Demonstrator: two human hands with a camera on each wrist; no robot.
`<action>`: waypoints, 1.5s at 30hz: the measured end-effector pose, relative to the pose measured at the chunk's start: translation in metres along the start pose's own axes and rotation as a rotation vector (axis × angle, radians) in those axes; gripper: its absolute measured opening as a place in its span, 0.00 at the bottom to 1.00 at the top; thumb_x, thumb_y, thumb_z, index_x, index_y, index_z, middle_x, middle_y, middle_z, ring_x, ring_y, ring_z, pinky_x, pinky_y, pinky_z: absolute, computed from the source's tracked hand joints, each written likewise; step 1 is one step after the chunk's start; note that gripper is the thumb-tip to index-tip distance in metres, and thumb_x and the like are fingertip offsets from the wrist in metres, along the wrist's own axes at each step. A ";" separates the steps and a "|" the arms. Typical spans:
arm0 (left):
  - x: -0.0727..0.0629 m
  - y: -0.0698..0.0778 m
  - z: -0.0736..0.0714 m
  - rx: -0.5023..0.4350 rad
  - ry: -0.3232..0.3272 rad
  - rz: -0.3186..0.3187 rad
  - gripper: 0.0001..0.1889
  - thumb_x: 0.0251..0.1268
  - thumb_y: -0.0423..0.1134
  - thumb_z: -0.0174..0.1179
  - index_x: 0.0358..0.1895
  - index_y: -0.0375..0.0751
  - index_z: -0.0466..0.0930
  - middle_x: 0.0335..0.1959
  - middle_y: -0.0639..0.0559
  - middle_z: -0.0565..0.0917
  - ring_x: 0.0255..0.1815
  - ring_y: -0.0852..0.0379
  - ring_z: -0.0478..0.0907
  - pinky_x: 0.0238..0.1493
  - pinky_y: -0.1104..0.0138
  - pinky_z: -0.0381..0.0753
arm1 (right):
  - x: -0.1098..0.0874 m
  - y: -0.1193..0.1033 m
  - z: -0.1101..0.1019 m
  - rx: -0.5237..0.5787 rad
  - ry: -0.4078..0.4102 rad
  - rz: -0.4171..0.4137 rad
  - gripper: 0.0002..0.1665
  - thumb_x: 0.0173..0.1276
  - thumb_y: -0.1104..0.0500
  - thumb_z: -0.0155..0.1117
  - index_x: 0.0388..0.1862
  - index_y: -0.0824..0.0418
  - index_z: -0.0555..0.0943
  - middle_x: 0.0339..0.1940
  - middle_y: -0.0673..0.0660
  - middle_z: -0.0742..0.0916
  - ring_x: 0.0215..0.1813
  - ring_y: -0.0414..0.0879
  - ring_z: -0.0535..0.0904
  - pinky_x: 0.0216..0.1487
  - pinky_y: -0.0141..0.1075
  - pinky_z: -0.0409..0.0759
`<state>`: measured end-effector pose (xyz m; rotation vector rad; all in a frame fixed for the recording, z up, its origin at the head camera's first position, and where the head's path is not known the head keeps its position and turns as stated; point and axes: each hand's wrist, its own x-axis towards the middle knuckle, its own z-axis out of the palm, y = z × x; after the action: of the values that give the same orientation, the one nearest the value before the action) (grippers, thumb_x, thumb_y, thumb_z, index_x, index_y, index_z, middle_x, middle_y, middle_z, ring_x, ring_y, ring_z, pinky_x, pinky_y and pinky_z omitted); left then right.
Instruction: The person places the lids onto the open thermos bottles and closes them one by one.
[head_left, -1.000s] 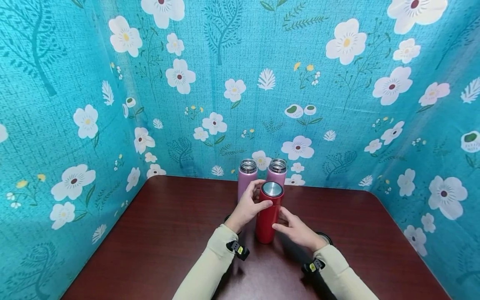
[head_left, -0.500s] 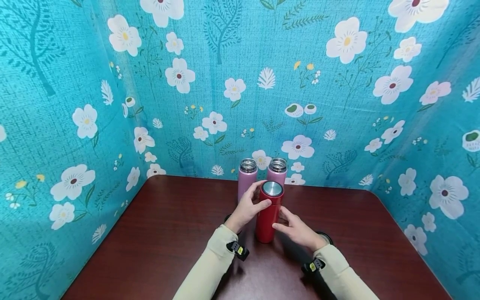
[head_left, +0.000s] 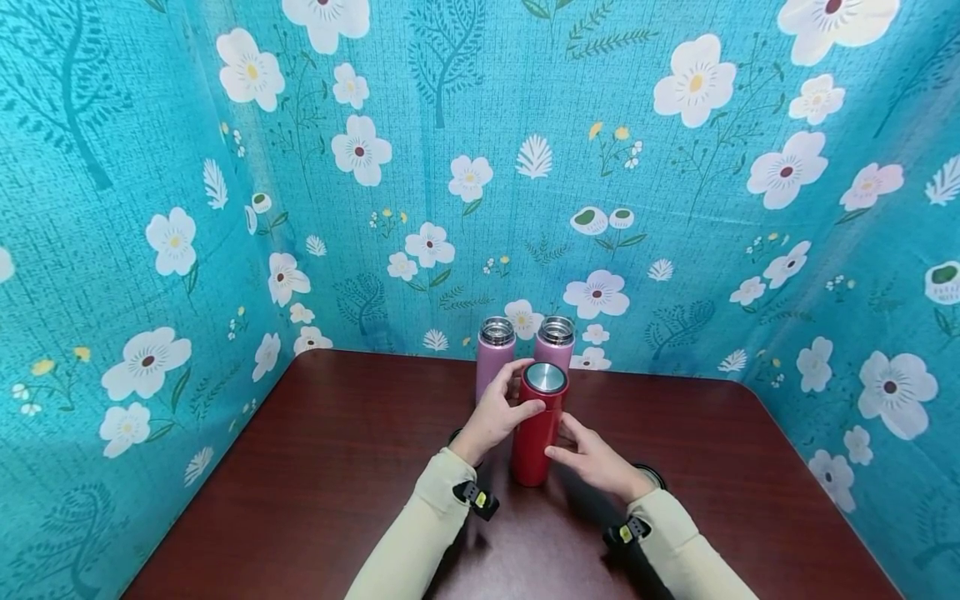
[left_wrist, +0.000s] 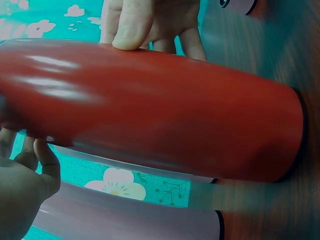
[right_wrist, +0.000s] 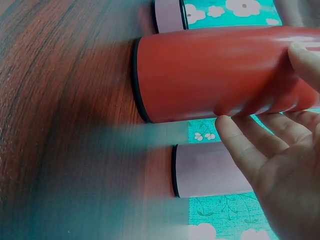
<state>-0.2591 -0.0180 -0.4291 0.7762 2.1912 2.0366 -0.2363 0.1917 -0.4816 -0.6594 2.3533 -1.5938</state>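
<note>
A red thermos bottle (head_left: 531,454) stands upright on the table, topped by a lid with a silver disc (head_left: 545,377). My left hand (head_left: 493,419) grips it around the top, thumb on the near side. Lower down, my right hand (head_left: 598,464) holds the body, fingers on the far side and thumb in front. The right wrist view shows the right hand's fingertips (right_wrist: 223,121) touching the red wall. Behind it stand two lilac bottles, a left one (head_left: 494,367) and a right one (head_left: 553,354), both with bare steel necks. The right one is partly covered by the red bottle.
A dark-rimmed round piece (head_left: 649,476) lies behind the right wrist, mostly hidden. Another dark edge (head_left: 454,436) peeks out beside the left wrist. The dark red-brown table (head_left: 337,467) meets a blue flowered cloth (head_left: 480,250) at the back and sides.
</note>
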 end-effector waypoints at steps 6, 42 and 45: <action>0.000 -0.003 0.000 -0.034 -0.013 0.009 0.31 0.63 0.43 0.63 0.68 0.55 0.62 0.57 0.52 0.75 0.56 0.54 0.71 0.53 0.56 0.74 | 0.000 0.000 -0.001 0.000 0.003 0.011 0.40 0.65 0.51 0.64 0.72 0.47 0.57 0.66 0.54 0.73 0.63 0.54 0.71 0.58 0.45 0.73; -0.021 0.037 -0.029 0.074 -0.161 0.040 0.25 0.69 0.34 0.53 0.66 0.29 0.60 0.63 0.33 0.69 0.64 0.39 0.67 0.57 0.58 0.73 | 0.003 -0.011 0.003 -0.041 0.237 -0.018 0.46 0.48 0.59 0.78 0.63 0.48 0.63 0.56 0.52 0.78 0.52 0.53 0.79 0.45 0.43 0.81; -0.024 0.024 -0.035 0.157 -0.147 0.006 0.23 0.69 0.37 0.55 0.64 0.33 0.66 0.61 0.39 0.72 0.62 0.44 0.70 0.57 0.58 0.73 | 0.002 -0.011 -0.004 -0.098 0.275 0.001 0.46 0.46 0.58 0.79 0.62 0.49 0.63 0.55 0.52 0.78 0.52 0.52 0.79 0.44 0.43 0.81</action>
<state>-0.2430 -0.0595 -0.4088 0.9173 2.2868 1.7633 -0.2367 0.1910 -0.4700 -0.4839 2.6396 -1.6708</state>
